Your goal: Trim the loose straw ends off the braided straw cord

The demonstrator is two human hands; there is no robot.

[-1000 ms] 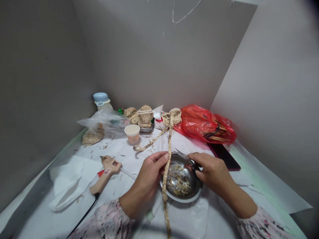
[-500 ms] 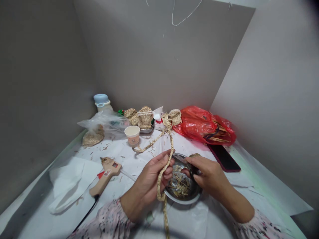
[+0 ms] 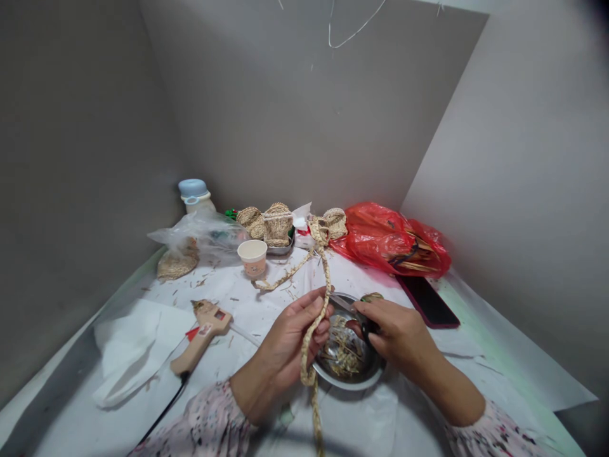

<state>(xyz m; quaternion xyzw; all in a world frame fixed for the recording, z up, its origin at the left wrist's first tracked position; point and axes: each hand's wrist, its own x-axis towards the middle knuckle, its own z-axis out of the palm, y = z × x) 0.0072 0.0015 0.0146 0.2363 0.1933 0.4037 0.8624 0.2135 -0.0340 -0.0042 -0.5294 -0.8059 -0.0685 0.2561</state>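
Both the left hand (image 3: 291,330), pinching a braided straw cord (image 3: 305,357), and the right hand (image 3: 402,327), gripping black-handled scissors (image 3: 364,324), sit so close that a slip could nick skin.

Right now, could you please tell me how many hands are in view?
2: the left hand holds the braided cord near the metal bowl; the right hand holds the scissors over that bowl.

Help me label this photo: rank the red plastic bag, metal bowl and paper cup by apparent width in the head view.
Widest first:
1. red plastic bag
2. metal bowl, partly hidden
3. paper cup
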